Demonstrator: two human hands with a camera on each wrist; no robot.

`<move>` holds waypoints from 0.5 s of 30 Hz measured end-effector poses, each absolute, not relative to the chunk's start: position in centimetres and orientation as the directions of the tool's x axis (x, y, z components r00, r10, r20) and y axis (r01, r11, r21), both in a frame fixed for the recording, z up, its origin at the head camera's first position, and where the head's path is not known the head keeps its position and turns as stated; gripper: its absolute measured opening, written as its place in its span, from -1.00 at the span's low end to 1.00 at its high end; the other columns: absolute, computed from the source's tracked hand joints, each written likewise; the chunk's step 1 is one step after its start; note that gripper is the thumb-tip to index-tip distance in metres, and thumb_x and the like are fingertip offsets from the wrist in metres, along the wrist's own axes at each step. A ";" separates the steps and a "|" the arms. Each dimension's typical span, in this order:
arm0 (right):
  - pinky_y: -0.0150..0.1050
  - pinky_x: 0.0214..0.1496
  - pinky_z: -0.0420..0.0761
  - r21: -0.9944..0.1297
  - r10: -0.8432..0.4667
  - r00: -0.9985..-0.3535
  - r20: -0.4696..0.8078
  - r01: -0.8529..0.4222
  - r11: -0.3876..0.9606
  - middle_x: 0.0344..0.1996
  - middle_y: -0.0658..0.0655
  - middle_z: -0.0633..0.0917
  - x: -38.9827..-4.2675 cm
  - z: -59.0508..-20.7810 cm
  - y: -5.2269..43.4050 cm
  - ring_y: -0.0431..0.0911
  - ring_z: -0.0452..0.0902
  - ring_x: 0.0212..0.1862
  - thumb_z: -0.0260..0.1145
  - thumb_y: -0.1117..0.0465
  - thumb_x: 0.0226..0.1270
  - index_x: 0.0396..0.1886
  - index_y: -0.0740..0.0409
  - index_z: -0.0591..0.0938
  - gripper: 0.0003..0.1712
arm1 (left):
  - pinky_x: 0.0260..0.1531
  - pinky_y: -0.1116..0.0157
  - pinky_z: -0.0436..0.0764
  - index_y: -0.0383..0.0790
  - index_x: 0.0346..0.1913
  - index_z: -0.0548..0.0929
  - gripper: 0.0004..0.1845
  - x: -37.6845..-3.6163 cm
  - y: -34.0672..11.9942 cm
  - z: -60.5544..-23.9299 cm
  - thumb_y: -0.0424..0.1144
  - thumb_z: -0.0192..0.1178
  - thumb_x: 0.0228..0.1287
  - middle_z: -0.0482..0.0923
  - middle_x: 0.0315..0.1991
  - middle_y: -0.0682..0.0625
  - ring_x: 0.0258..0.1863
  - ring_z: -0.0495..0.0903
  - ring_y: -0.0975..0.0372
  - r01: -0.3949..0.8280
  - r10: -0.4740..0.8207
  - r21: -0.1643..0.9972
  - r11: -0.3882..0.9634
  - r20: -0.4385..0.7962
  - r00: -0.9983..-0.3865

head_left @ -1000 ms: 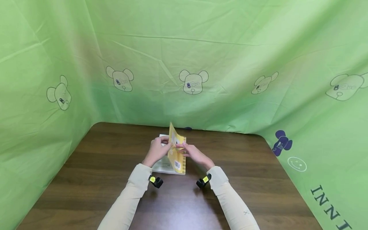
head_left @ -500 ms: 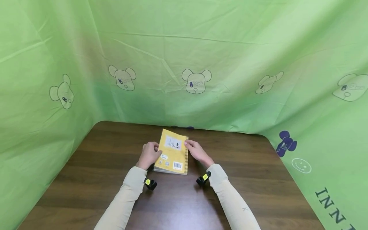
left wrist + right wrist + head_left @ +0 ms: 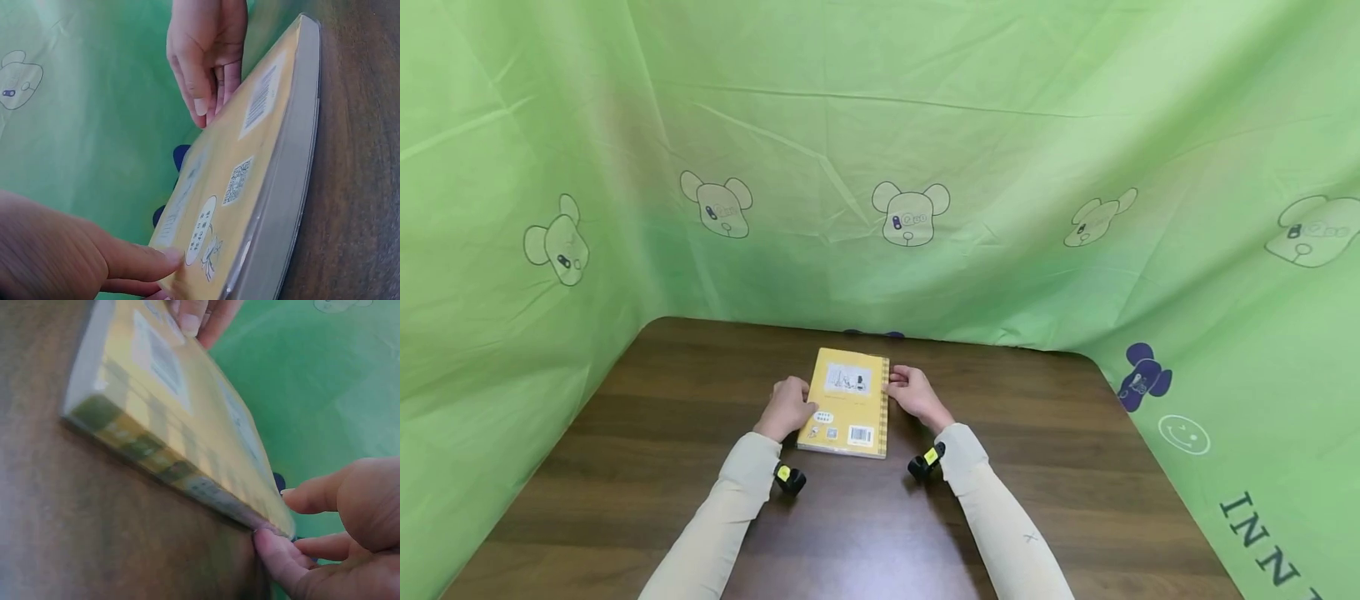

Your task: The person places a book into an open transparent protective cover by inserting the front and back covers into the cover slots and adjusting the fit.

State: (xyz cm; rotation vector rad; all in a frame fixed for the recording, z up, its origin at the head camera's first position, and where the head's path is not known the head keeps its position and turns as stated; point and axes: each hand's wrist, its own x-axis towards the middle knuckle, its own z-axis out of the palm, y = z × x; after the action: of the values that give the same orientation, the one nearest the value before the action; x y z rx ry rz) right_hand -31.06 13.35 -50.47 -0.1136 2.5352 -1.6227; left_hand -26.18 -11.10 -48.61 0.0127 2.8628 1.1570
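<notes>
A closed yellow book (image 3: 845, 408) lies flat on the table, back cover up, with a barcode and a small picture on it. Its checked spine (image 3: 150, 447) faces right. At the opposite edge, my left hand (image 3: 787, 408) pinches the book, thumb on the cover and fingers curled at the page side; the fingertips are partly hidden. On the spine side is my right hand (image 3: 917, 395). In the right wrist view one fingertip (image 3: 269, 542) touches the spine near its far end, while the thumb stands off the cover.
The brown wooden table (image 3: 1022, 467) extends around the book. A green curtain (image 3: 820, 275) printed with bear heads hangs behind the table and along both sides. Black wrist cameras (image 3: 790, 478) sit on both wrists.
The raised yellow cover has come down over the white page, so the book is now closed and flat. The left hand moved left to the edge; the right hand moved off the cover to the spine.
</notes>
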 end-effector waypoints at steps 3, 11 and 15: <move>-0.07 0.24 0.63 -0.909 -0.133 -0.987 -0.088 0.025 0.416 0.18 0.49 0.56 -31.2 -50.1 13.5 0.24 0.55 0.22 0.27 0.44 0.37 0.38 0.62 0.32 -0.35 | -0.49 0.36 0.42 -0.39 -0.31 0.69 -0.92 -26.1 -10.8 -48.6 -0.40 0.30 0.32 0.58 -0.45 -0.10 -0.48 0.51 0.18 -0.012 0.031 0.692 0.722 -0.049 -0.998; -0.11 0.19 0.65 -0.869 -0.100 -0.984 -0.145 0.079 0.488 0.12 0.44 0.61 -30.9 -49.5 13.9 0.14 0.58 0.15 0.28 0.37 0.38 0.33 0.58 0.41 -0.41 | -0.43 0.33 0.60 -0.48 -0.08 0.67 -0.83 -25.9 -9.4 -48.6 -0.44 0.28 0.34 0.62 -0.39 -0.13 -0.45 0.62 0.18 -0.052 0.022 0.706 0.706 -0.095 -0.995; -0.21 0.06 0.68 -0.863 -0.081 -0.981 -0.178 0.115 0.492 0.10 0.42 0.62 -30.9 -49.4 14.1 0.04 0.62 0.01 0.25 0.37 0.42 0.35 0.59 0.39 -0.42 | -0.26 0.23 0.66 -0.52 -0.01 0.63 -0.77 -26.1 -8.8 -48.7 -0.44 0.27 0.35 0.61 -0.28 -0.21 -0.34 0.63 0.13 -0.061 0.009 0.681 0.730 -0.099 -0.995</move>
State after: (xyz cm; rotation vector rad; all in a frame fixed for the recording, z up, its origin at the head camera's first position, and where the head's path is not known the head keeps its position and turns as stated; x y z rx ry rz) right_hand -30.89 14.09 -49.39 0.0294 2.5406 -1.4912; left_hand -26.09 -8.84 -48.68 -0.0427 2.8325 1.1204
